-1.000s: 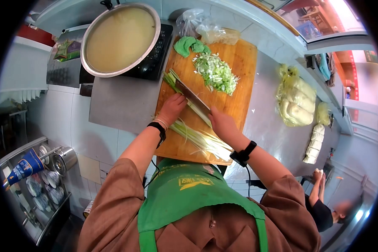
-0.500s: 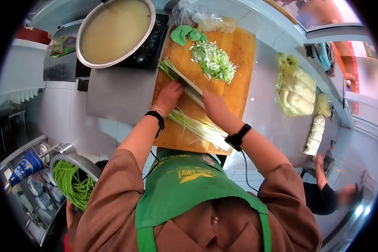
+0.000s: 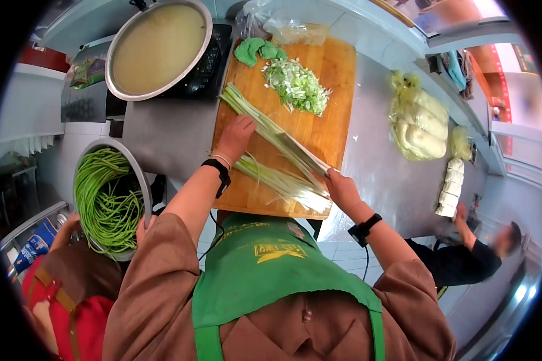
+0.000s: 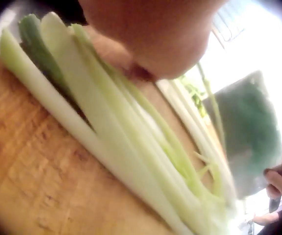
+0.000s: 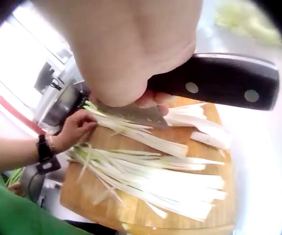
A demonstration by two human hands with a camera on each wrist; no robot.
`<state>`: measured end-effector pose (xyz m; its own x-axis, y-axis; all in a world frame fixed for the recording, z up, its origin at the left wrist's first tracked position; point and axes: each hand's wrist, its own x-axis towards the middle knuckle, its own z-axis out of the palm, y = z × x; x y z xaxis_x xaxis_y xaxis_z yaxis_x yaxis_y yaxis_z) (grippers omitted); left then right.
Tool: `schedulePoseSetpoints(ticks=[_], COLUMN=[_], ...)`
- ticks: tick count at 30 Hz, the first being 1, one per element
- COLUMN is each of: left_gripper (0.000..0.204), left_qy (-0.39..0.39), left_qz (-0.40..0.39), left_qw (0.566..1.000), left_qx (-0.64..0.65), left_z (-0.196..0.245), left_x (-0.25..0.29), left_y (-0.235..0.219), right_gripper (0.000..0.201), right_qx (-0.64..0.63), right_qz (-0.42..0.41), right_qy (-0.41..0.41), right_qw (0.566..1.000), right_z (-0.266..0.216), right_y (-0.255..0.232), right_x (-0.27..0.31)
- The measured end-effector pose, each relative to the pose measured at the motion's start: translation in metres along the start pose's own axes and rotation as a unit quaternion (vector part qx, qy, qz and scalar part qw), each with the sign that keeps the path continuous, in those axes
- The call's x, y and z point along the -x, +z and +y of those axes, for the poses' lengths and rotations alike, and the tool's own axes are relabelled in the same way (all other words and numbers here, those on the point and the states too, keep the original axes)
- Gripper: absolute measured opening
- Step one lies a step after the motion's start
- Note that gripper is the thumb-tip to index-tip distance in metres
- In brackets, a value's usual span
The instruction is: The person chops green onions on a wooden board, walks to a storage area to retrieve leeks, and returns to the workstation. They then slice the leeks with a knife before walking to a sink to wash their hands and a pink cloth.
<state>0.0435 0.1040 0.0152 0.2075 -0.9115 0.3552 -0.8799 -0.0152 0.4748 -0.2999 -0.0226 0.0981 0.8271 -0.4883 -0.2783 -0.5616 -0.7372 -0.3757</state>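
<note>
My right hand (image 3: 343,188) grips the black handle of a cleaver (image 5: 229,81). Its broad blade lies slantwise along the white ends of a bundle of long scallion stalks (image 3: 271,129) on a wooden cutting board (image 3: 337,72). At the green end of that bundle, my left hand (image 3: 235,138) holds the stalks with bent fingers. A second bunch of scallions (image 5: 170,183) lies nearer my body on the board. Beyond the blade sits a heap of chopped scallion (image 3: 296,87). In the left wrist view the blade stands upright past the stalks.
A wide pot of cloudy liquid (image 3: 159,51) stands on a black cooker (image 3: 214,66) at the back left. At my left a person holds a basin of long green beans (image 3: 105,204). Bagged white rolls (image 3: 421,123) lie at right, and another person (image 3: 464,259) stands there.
My right hand and the cleaver have moved right and towards me, to the stalks' white ends. The basin of green beans and its carrier have come into view at left.
</note>
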Motion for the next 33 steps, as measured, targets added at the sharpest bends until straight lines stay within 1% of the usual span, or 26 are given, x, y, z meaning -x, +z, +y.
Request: schedulePoseSetpoints(ticks=[1, 2, 4, 5, 7, 10, 11, 13, 15, 17, 18, 20, 21, 23, 26, 27, 29, 30, 32, 33], left_gripper=[0.020, 0.020, 0.019, 0.019, 0.020, 0.020, 0.020, 0.020, 0.019, 0.018, 0.018, 0.017, 0.016, 0.015, 0.014, 0.014, 0.014, 0.015, 0.018, 0.017], left_qy=[-0.006, -0.004, -0.029, -0.028, -0.016, -0.020, -0.022, -0.014, -0.021, -0.025, -0.021, -0.017, -0.025, -0.033, -0.032, -0.022, -0.013, -0.025, -0.032, -0.039], left_qz=[-0.015, -0.014, 0.001, 0.000, 0.015, 0.029, 0.029, 0.057, 0.043, 0.031, 0.038, 0.044, 0.040, 0.035, 0.013, 0.013, 0.015, 0.013, 0.011, 0.038], left_qw=[1.000, 1.000, 1.000, 1.000, 1.000, 0.999, 0.999, 0.998, 0.999, 0.999, 0.999, 0.999, 0.999, 0.999, 0.999, 1.000, 1.000, 1.000, 0.999, 0.998], left_qx=[0.000, -0.001, 0.009, 0.008, 0.011, 0.010, 0.010, 0.002, 0.004, 0.008, 0.004, 0.004, 0.008, 0.011, 0.000, 0.001, -0.001, 0.009, 0.021, 0.012], left_z=[0.001, 0.002, 0.003, 0.003, -0.001, -0.001, -0.002, -0.006, -0.010, -0.011, -0.013, -0.015, -0.015, -0.012, -0.011, -0.012, -0.015, -0.014, -0.001, 0.006], left_x=[0.002, 0.002, 0.003, 0.004, 0.001, -0.002, -0.002, -0.003, -0.004, 0.001, 0.001, 0.000, 0.000, 0.003, 0.001, 0.000, 0.000, 0.001, -0.003, -0.004], left_y=[-0.001, -0.001, -0.002, -0.003, -0.006, -0.004, -0.004, -0.002, -0.003, 0.001, 0.002, 0.005, 0.005, 0.003, -0.001, -0.002, -0.005, -0.006, -0.012, -0.016], right_gripper=[0.012, 0.012, 0.013, 0.013, 0.016, 0.017, 0.017, 0.017, 0.017, 0.017, 0.017, 0.013, 0.013, 0.014, 0.014, 0.014, 0.015, 0.015, 0.017, 0.015], right_qx=[-0.009, -0.009, -0.039, -0.040, -0.100, -0.088, -0.090, -0.073, -0.057, -0.088, -0.085, -0.050, -0.049, -0.044, -0.040, -0.040, -0.134, -0.134, -0.165, -0.194], right_qz=[0.002, 0.005, 0.010, 0.012, 0.026, 0.018, 0.004, -0.014, -0.036, -0.025, -0.025, -0.065, -0.067, -0.009, 0.021, 0.026, 0.069, 0.071, 0.094, 0.107], right_qy=[0.021, 0.021, 0.018, 0.018, 0.023, 0.003, 0.014, 0.024, 0.036, 0.007, 0.007, 0.032, 0.033, 0.006, 0.000, 0.000, 0.003, 0.003, 0.050, 0.063], right_qw=[1.000, 1.000, 0.999, 0.999, 0.994, 0.996, 0.996, 0.997, 0.997, 0.996, 0.996, 0.996, 0.996, 0.999, 0.999, 0.999, 0.989, 0.988, 0.981, 0.973], right_z=[-0.005, -0.014, -0.037, -0.044, -0.055, -0.066, -0.070, -0.069, -0.065, -0.059, -0.054, -0.048, -0.046, -0.040, -0.035, -0.033, -0.034, -0.033, -0.027, -0.021], right_y=[-0.008, -0.020, -0.036, -0.035, -0.031, -0.020, -0.020, -0.011, -0.003, -0.006, -0.010, -0.015, -0.006, 0.019, 0.024, 0.021, 0.000, -0.006, -0.015, -0.013], right_x=[0.002, -0.002, -0.013, -0.017, -0.033, -0.056, -0.063, -0.076, -0.078, -0.074, -0.068, -0.046, -0.041, -0.036, -0.034, -0.030, -0.021, -0.016, -0.003, 0.002])
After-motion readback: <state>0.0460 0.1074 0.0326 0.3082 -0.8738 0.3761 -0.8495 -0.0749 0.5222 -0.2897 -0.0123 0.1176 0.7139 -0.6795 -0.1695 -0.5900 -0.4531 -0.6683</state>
